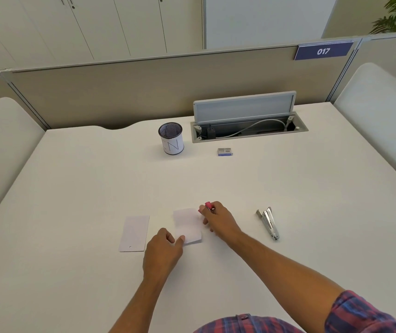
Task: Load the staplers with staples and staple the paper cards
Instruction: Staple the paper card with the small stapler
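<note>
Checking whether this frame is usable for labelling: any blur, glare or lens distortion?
Head view: even, soft light, faint shadows, no glare; wide-angle lens bows the partition and desk edges; the right hand and pink stapler look slightly soft.

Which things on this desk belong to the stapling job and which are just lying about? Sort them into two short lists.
For the job:
pink stapler, gripped by the right hand
paper cards, held by the left hand
spare card
metal stapler
staple box

Lying about:
mesh pen cup
open cable tray
desk number sign
</note>
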Demonstrator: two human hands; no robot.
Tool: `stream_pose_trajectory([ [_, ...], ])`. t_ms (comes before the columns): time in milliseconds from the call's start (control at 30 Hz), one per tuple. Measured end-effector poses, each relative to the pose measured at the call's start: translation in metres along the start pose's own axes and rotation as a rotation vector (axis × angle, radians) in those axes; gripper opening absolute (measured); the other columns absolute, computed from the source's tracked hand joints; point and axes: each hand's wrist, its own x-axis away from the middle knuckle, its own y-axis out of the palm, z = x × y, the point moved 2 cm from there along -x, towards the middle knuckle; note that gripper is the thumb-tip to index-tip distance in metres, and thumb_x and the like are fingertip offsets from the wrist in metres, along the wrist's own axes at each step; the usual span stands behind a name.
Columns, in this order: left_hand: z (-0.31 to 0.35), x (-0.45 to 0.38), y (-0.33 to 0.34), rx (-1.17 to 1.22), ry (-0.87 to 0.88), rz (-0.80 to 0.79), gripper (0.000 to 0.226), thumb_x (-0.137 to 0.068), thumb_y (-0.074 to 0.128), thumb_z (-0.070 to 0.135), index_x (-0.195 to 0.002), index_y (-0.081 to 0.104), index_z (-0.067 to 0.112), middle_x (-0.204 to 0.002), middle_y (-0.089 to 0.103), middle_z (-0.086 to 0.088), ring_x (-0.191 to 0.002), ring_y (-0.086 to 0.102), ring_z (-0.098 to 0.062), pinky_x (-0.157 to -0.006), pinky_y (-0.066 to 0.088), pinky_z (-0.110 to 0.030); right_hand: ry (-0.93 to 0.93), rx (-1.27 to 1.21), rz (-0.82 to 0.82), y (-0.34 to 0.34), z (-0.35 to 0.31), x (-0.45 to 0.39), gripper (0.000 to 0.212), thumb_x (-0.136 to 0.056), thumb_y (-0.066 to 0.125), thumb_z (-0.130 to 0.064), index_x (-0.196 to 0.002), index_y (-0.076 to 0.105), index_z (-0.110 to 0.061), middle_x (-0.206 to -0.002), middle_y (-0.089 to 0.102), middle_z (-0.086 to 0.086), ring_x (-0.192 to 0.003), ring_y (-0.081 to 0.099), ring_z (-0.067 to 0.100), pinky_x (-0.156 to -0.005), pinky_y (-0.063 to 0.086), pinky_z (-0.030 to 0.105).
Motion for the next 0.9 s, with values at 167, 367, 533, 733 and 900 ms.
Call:
stream_pose_trajectory([
  [167, 0.014, 0.008, -0.004, 0.067, 0.193, 0.069, 0.020, -0.090, 0.068, 0.045, -0.096, 0.057, 0.029, -0.089, 0.061, 0.010, -0.078, 0.060, -0.007, -0.066, 0.051, -0.026, -0.105, -0.115, 0.033, -0.009, -0.005, 0.020, 0.028, -0.100, 0.056, -0.048, -0.102, 0.067, -0.022, -0.100, 0.076, -0.012, -0.066, 0.062, 0.009, -0.064, 0.050, 0.028],
  [367, 0.060, 0.030, -0.006, 0.608, 0.207, -0.166, 0.016, -0.099, 0.064, 0.030, -0.111, 0.070, 0.022, -0.097, 0.077, 0.008, -0.081, 0.076, -0.012, -0.069, 0.056, -0.022, -0.241, -0.352, -0.027, -0.016, -0.020, 0.049, 0.015, -0.096, 0.072, -0.036, -0.100, 0.082, -0.025, -0.098, 0.070, 0.000, -0.075, 0.066, 0.012, -0.066, 0.053, 0.027],
  [533, 0.073, 0.038, -0.006, 0.858, 0.130, -0.215, 0.022, -0.100, 0.061, 0.029, -0.105, 0.074, 0.012, -0.092, 0.079, -0.007, -0.087, 0.077, -0.023, -0.079, 0.061, -0.035, -0.282, -0.408, -0.036, -0.021, -0.024, 0.062, 0.020, -0.096, 0.071, -0.034, -0.114, 0.080, -0.029, -0.096, 0.068, -0.003, -0.086, 0.067, 0.009, -0.068, 0.052, 0.027],
  [733, 0.081, 0.048, -0.002, 0.965, 0.135, -0.307, 0.024, -0.100, 0.060, 0.026, -0.108, 0.065, 0.004, -0.099, 0.078, -0.012, -0.092, 0.077, -0.030, -0.089, 0.058, -0.041, -0.266, -0.494, -0.059, -0.027, -0.027, 0.071, 0.023, -0.100, 0.066, -0.027, -0.119, 0.076, -0.018, -0.121, 0.072, -0.004, -0.107, 0.073, 0.016, -0.082, 0.057, 0.024],
  [900, 0.094, 0.060, 0.002, 1.005, 0.132, -0.283, 0.020, -0.105, 0.053, 0.026, -0.113, 0.065, 0.013, -0.099, 0.079, -0.006, -0.092, 0.077, -0.025, -0.086, 0.060, -0.033, -0.307, -0.559, -0.070, -0.032, -0.030, 0.074, 0.019, -0.101, 0.065, -0.017, -0.113, 0.075, -0.005, -0.111, 0.078, 0.009, -0.104, 0.075, 0.028, -0.085, 0.060, 0.031],
])
